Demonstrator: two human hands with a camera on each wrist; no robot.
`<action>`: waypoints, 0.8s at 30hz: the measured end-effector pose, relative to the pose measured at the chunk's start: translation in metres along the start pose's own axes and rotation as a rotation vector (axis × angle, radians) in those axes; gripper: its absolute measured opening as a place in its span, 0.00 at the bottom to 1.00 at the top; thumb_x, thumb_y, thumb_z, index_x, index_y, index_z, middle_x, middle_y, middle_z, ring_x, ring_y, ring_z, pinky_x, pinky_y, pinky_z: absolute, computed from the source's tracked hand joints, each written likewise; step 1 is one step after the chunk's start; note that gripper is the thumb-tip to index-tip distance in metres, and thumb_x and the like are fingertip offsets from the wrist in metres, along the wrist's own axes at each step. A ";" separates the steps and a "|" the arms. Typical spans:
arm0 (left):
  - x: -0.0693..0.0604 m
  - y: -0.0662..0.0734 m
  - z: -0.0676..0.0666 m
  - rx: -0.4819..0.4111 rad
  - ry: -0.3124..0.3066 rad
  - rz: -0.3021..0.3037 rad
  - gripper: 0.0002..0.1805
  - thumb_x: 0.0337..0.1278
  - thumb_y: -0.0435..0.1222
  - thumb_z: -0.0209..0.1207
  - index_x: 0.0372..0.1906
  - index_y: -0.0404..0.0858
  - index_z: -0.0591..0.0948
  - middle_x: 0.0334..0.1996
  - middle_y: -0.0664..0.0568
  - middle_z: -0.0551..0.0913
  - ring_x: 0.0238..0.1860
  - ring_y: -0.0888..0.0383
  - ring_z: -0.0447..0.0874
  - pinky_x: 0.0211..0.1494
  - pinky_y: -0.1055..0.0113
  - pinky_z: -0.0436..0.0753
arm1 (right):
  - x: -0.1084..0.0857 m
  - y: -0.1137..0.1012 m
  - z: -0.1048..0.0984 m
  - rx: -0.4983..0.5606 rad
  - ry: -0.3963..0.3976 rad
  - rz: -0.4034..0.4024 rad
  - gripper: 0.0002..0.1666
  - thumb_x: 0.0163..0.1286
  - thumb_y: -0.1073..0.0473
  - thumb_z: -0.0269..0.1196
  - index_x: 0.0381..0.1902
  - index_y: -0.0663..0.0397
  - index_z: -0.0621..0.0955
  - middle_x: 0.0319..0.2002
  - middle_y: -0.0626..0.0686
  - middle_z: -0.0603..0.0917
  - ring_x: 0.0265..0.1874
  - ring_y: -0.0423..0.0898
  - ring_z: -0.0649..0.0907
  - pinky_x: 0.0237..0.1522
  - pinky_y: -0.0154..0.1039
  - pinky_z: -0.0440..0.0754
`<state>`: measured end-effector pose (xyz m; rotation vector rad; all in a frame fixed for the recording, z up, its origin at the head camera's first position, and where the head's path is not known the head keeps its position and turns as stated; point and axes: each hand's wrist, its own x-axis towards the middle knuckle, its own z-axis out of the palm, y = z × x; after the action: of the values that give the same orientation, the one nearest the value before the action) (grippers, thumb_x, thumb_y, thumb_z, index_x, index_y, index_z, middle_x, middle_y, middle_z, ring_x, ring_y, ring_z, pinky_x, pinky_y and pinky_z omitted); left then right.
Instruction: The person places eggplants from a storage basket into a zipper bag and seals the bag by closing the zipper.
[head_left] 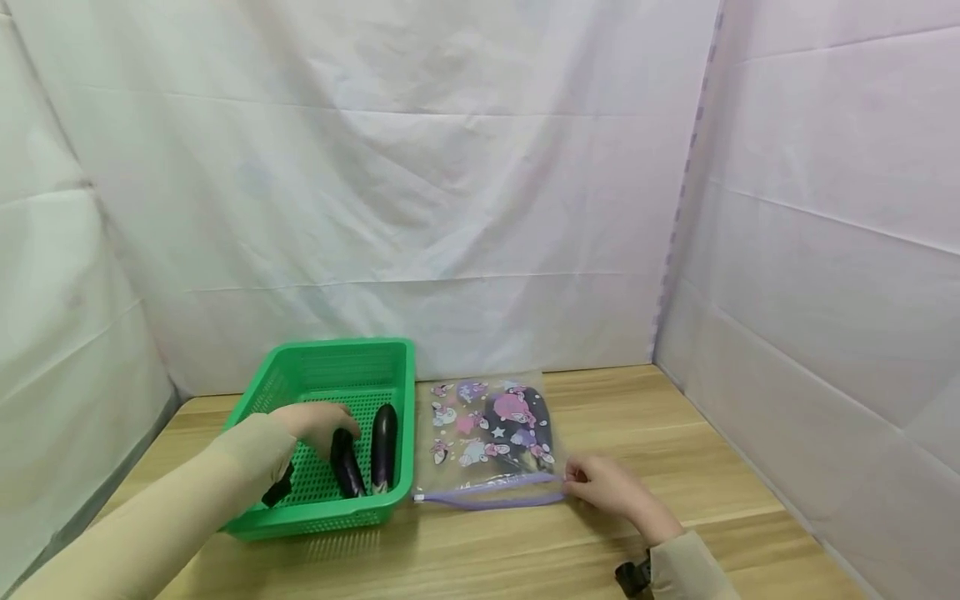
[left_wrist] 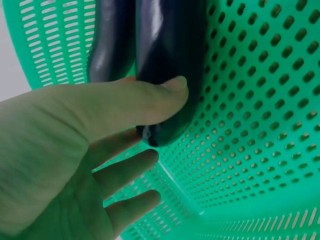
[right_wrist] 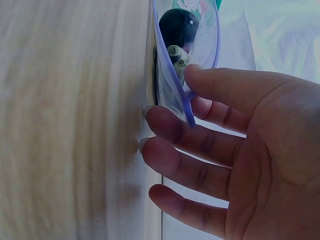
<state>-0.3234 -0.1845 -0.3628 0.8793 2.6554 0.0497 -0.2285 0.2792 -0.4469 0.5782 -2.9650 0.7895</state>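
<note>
Inside the green basket (head_left: 408, 417), my left hand (head_left: 318, 423) holds the end of a dark eggplant (head_left: 347, 465) between thumb and fingers. The left wrist view shows the thumb lying across that eggplant (left_wrist: 170, 45) near its end. A second eggplant (head_left: 383, 446) lies to its right in the basket. My right hand (head_left: 611, 492) pinches the right corner of the purple zip edge (head_left: 517, 502) of a clear printed bag (head_left: 465, 425). The bag's mouth is parted, and in the right wrist view dark eggplants (right_wrist: 177, 27) with pale green stem ends show inside it.
The wooden table (head_left: 465, 558) carries the basket on the left and the bag right beside it. White curtains (head_left: 420, 192) hang behind and along both sides of the table.
</note>
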 end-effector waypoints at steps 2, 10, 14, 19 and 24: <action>0.001 0.000 0.001 0.000 0.003 -0.005 0.29 0.42 0.21 0.69 0.53 0.43 0.82 0.59 0.41 0.73 0.58 0.36 0.71 0.39 0.53 0.79 | 0.000 -0.001 0.000 -0.008 0.001 0.002 0.13 0.66 0.54 0.64 0.23 0.43 0.74 0.17 0.38 0.74 0.16 0.36 0.71 0.20 0.35 0.70; 0.005 0.000 0.003 -0.004 0.008 0.022 0.27 0.42 0.19 0.68 0.47 0.47 0.82 0.56 0.43 0.74 0.55 0.39 0.73 0.34 0.57 0.75 | 0.001 -0.002 -0.001 -0.021 -0.001 0.016 0.13 0.66 0.53 0.64 0.23 0.42 0.74 0.17 0.37 0.74 0.16 0.35 0.71 0.20 0.34 0.70; 0.006 0.000 0.003 0.006 0.008 0.030 0.26 0.42 0.20 0.68 0.47 0.48 0.82 0.56 0.44 0.74 0.55 0.39 0.73 0.35 0.56 0.75 | 0.000 -0.003 0.000 -0.011 -0.007 0.022 0.13 0.67 0.53 0.64 0.23 0.42 0.74 0.17 0.38 0.74 0.16 0.36 0.71 0.20 0.34 0.70; 0.007 0.000 0.004 0.011 0.005 0.033 0.26 0.43 0.20 0.69 0.47 0.48 0.82 0.56 0.44 0.74 0.54 0.40 0.73 0.35 0.56 0.75 | 0.000 -0.002 0.000 -0.005 -0.012 0.023 0.14 0.67 0.53 0.64 0.23 0.42 0.73 0.17 0.38 0.74 0.16 0.36 0.71 0.20 0.34 0.70; 0.009 -0.002 0.005 0.027 0.003 0.044 0.25 0.43 0.20 0.69 0.46 0.48 0.82 0.53 0.46 0.74 0.49 0.45 0.75 0.34 0.57 0.74 | 0.000 -0.002 0.000 -0.006 -0.008 0.021 0.14 0.67 0.53 0.64 0.23 0.43 0.73 0.17 0.38 0.74 0.16 0.36 0.71 0.20 0.34 0.69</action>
<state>-0.3292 -0.1810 -0.3705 0.9467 2.6454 0.0263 -0.2282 0.2780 -0.4458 0.5521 -2.9848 0.7815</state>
